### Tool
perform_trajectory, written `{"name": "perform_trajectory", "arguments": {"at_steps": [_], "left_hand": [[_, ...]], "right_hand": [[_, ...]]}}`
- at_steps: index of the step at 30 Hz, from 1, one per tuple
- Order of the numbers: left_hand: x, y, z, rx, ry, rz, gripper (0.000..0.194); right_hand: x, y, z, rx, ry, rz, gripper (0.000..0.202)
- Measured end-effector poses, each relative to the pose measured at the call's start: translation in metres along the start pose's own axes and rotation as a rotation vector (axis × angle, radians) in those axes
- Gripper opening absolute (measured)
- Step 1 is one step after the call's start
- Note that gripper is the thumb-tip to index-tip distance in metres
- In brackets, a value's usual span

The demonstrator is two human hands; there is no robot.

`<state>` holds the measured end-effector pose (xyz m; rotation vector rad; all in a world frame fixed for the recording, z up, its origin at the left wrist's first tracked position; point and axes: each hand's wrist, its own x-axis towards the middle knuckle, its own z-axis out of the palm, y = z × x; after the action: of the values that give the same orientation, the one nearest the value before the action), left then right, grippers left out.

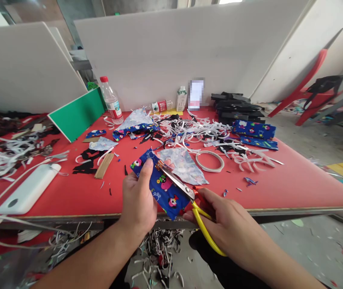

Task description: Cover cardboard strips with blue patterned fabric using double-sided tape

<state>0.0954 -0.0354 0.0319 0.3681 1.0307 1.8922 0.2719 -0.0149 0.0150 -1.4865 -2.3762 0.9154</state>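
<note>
My left hand [139, 192] pinches a blue printed fabric piece [164, 186] with colourful cartoon figures, its thumb on top. My right hand [224, 214] grips a pair of scissors [201, 216] with yellow and orange-red handles. The blades lie along the upper right edge of the blue fabric, their tips near my left fingers. Whether the blades are cutting through the cloth I cannot tell. Just beyond the blades, a pale printed fabric piece [186, 166] rests on the red table [258, 190]. A roll of white tape [210, 161] lies to its right.
White strip scraps [201, 130] are heaped mid-table. Folded blue fabric [254, 130] and a black stack [236, 106] sit back right. A water bottle [111, 100], green board [79, 114] and white power bank [28, 190] with a cable stand or lie left. A grey panel [171, 56] closes the back.
</note>
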Motion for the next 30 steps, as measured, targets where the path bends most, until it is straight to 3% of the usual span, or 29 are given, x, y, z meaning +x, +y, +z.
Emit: {"name": "perform_trajectory", "arguments": {"at_steps": [8,22,30], "left_hand": [[-0.004,-0.011,-0.01,0.103,-0.068,-0.031,0.029],[-0.006,-0.01,-0.008,0.107,-0.076,-0.044,0.032],[-0.008,-0.013,-0.011,0.114,-0.213,-0.088,0.03]], "right_hand": [[0.002,-0.006,-0.001,0.143,-0.04,0.011,0.026],[-0.003,0.002,0.003,0.265,-0.043,0.012,0.041],[-0.003,-0.006,-0.004,0.249,-0.005,-0.051,0.038]]}}
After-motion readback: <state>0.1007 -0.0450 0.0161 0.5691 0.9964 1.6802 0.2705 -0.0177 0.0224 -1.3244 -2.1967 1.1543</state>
